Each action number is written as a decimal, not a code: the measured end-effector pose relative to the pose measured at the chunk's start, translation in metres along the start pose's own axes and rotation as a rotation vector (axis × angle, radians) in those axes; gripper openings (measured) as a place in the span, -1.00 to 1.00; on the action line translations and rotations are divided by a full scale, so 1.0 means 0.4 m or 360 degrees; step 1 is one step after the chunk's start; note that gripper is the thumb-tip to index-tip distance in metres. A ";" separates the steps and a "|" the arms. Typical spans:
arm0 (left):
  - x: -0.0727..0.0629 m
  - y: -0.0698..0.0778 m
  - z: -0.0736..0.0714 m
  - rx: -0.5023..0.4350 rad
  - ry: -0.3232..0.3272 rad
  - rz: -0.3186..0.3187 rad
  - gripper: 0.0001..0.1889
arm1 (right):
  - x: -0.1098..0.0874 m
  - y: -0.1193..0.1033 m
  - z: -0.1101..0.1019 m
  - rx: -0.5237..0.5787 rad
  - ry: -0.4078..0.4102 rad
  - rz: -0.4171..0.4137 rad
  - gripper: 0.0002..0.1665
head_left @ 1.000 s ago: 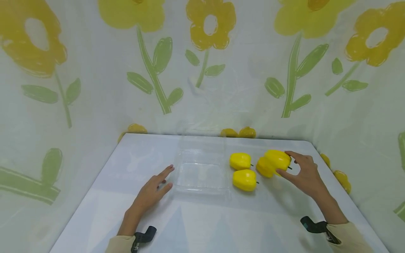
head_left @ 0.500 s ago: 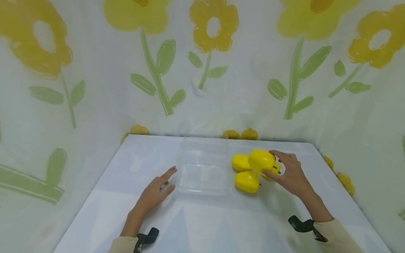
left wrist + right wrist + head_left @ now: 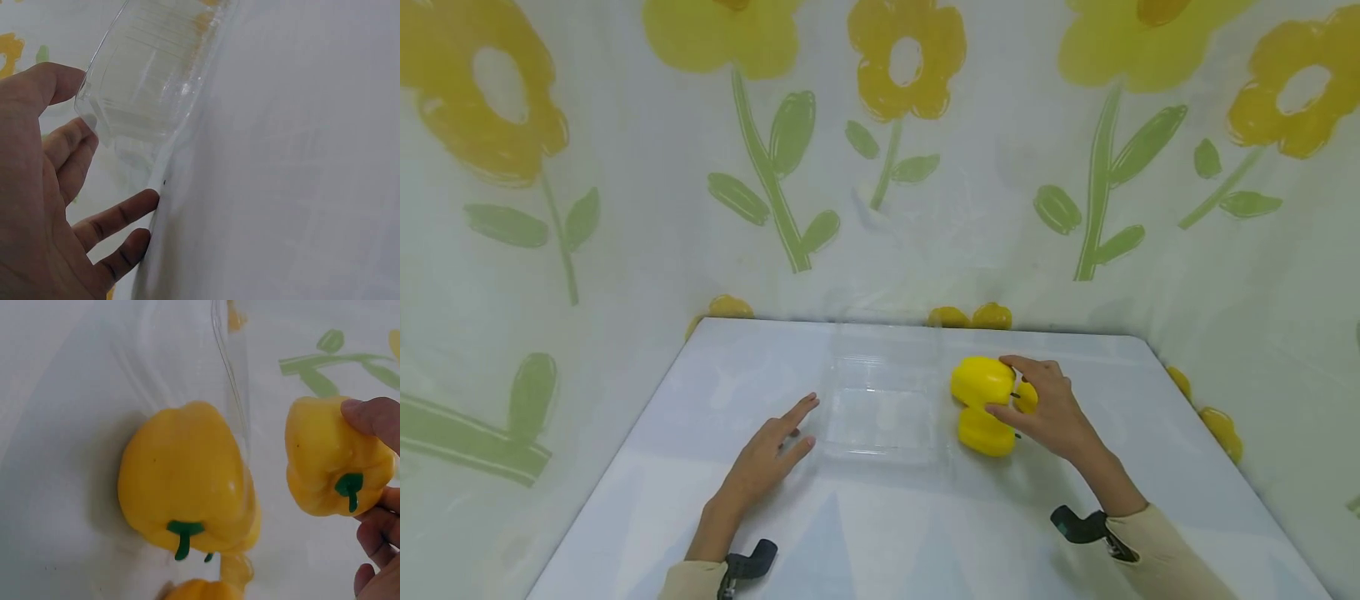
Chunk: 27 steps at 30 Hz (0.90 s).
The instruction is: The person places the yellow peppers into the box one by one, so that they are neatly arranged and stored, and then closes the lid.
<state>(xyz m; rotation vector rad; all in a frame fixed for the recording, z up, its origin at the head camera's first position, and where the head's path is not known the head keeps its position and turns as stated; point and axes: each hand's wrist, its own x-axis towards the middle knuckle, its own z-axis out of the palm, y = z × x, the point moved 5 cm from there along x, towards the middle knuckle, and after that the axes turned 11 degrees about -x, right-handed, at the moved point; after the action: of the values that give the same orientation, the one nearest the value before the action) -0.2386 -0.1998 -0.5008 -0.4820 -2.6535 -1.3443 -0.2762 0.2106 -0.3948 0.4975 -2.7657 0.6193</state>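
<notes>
My right hand point(image 3: 1048, 408) grips a yellow bell pepper point(image 3: 979, 379) between thumb and fingers, raised above the others. In the right wrist view the held pepper point(image 3: 315, 459) shows its green stem. Below it in the head view lies another yellow pepper point(image 3: 985, 435), and a further one point(image 3: 1027, 397) peeks out behind my fingers. The held pepper overlaps the place where one more lay. A clear plastic box point(image 3: 872, 451) stands left of the peppers. My left hand point(image 3: 762, 458) is at its left side, fingers spread, fingertips right at the box's edge point(image 3: 100, 69).
The box's transparent lid point(image 3: 883, 342) is raised at the back. A white table point(image 3: 880, 542) carries everything, with its far edge near a flower-patterned cloth point(image 3: 985, 183). Black wrist mounts point(image 3: 1078, 525) sit on both forearms.
My right hand has carried the pepper leftward, from the right end of the group to over the peppers beside the box. My left hand has stayed by the box.
</notes>
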 end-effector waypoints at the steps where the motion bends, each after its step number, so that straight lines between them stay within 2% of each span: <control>1: 0.001 0.000 -0.001 -0.0001 -0.0001 0.0008 -0.36 | 0.003 -0.004 0.005 0.0004 -0.0006 -0.0004 -0.11; 8: 0.002 -0.002 0.000 0.0013 -0.0008 0.0018 -0.36 | 0.019 -0.040 0.036 0.0050 -0.0034 -0.0037 -0.10; 15: -0.002 -0.008 0.005 0.0031 0.0006 -0.0024 -0.35 | 0.039 -0.070 0.058 0.0087 -0.0056 -0.0043 -0.10; 27: 0.001 -0.005 0.006 0.0045 0.0014 -0.0032 -0.36 | 0.078 -0.119 0.106 0.0061 -0.0131 -0.0086 -0.11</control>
<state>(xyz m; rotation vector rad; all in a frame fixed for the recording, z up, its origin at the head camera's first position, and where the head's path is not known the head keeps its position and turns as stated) -0.2397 -0.1987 -0.5036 -0.4463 -2.6735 -1.3089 -0.2940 0.1426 -0.4047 0.6177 -2.8112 0.6544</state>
